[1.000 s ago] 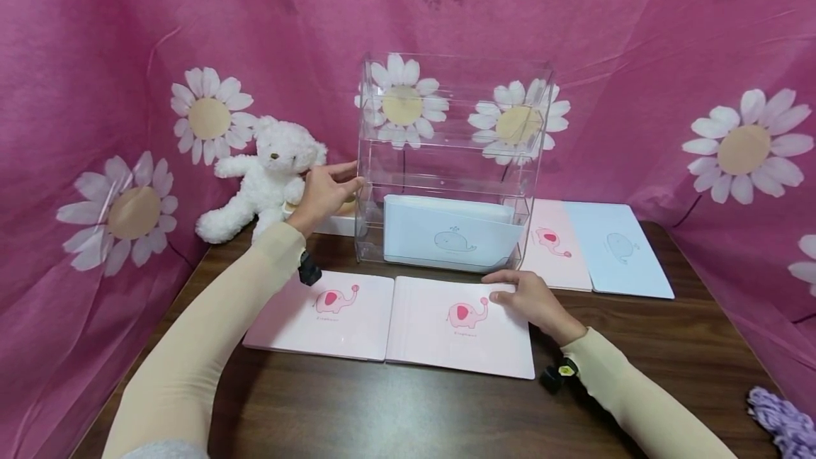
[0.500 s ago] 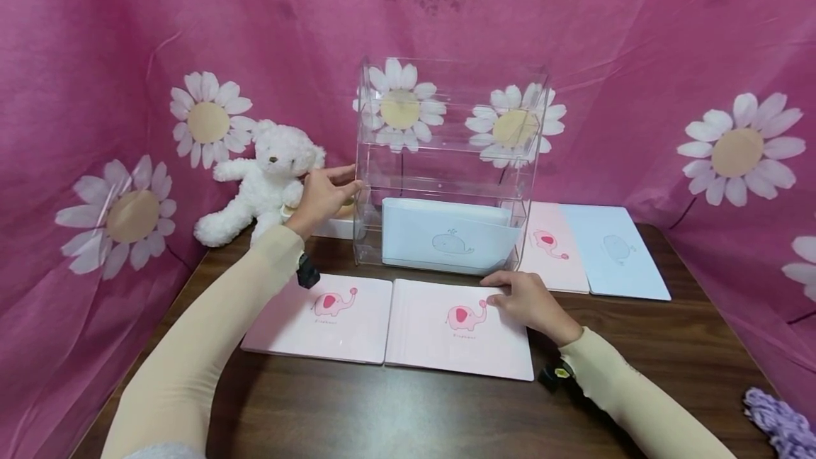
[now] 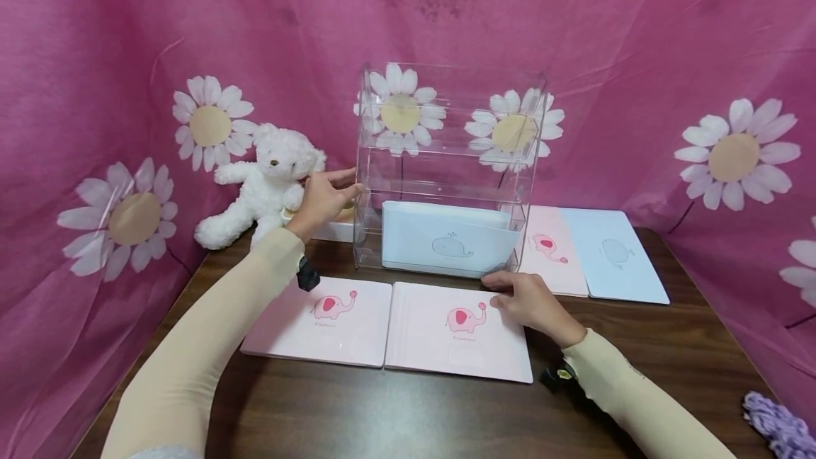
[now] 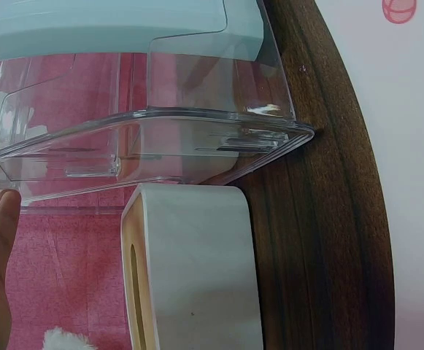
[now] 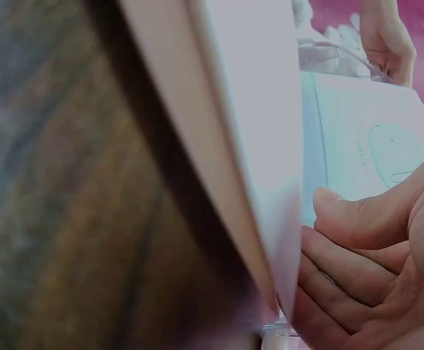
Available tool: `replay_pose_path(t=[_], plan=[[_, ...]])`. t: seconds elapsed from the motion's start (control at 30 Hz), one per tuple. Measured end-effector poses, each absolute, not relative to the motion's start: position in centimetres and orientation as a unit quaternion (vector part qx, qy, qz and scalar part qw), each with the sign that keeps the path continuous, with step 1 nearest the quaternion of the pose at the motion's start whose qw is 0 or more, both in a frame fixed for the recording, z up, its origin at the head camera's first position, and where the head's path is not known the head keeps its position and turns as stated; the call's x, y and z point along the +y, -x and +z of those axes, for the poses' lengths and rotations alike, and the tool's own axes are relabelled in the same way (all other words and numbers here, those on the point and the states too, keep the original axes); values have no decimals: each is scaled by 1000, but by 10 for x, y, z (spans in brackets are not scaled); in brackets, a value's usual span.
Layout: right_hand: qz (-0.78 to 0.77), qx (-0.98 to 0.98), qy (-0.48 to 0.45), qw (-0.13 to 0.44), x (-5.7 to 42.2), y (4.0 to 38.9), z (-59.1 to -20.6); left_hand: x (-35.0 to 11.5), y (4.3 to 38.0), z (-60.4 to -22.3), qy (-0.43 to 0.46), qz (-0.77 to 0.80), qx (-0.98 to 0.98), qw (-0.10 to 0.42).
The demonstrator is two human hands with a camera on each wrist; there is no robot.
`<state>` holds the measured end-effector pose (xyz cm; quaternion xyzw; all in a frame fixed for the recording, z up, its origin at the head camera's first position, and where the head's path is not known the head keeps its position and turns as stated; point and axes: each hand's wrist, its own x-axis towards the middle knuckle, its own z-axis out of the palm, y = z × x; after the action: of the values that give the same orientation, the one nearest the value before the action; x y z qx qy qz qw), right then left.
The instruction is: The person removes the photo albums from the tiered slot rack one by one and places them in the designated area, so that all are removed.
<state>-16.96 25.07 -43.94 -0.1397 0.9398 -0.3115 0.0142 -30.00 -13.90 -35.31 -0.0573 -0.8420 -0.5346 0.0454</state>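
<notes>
A clear tiered rack (image 3: 446, 168) stands on the table, with pale blue whale folders (image 3: 450, 241) in its bottom tier. At the rack's left side is my left hand (image 3: 321, 198); its thumb and fingertips touch the side panel. In the left wrist view the visible fingers (image 4: 0, 230) look straight. My right hand (image 3: 532, 303) is at the upper right corner of a pink elephant booklet (image 3: 455, 346), close to the rack's lower front. Its thumb (image 5: 372, 219) and relaxed fingers show in the right wrist view, and I see nothing pinched. Another pink elephant booklet (image 3: 319, 338) lies to the left.
A white teddy bear (image 3: 264, 183) sits behind my left forearm. Against the rack's left side stands a white box (image 4: 204, 270). Right of the rack lie a pink booklet (image 3: 557, 275) and a blue booklet (image 3: 618, 232). Purple yarn (image 3: 778, 423) is at the right edge.
The head view has shifted slightly, so things appear a little lower. Both hands keep their places beside the rack and the pink booklet.
</notes>
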Motion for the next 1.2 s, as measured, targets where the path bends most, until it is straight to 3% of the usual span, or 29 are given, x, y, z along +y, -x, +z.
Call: replay_pose_path(t=[0.47, 1.0, 1.2], plan=[[-365, 920, 141, -22, 248, 169, -404, -138, 302, -352, 63, -562, -824, 42], [-387, 893, 151, -172, 248, 179, -361, -139, 303, -353, 62, -578, -813, 30], [-397, 881, 165, -196, 251, 190, -350, -138, 303, -353, 63, -582, -810, 32]])
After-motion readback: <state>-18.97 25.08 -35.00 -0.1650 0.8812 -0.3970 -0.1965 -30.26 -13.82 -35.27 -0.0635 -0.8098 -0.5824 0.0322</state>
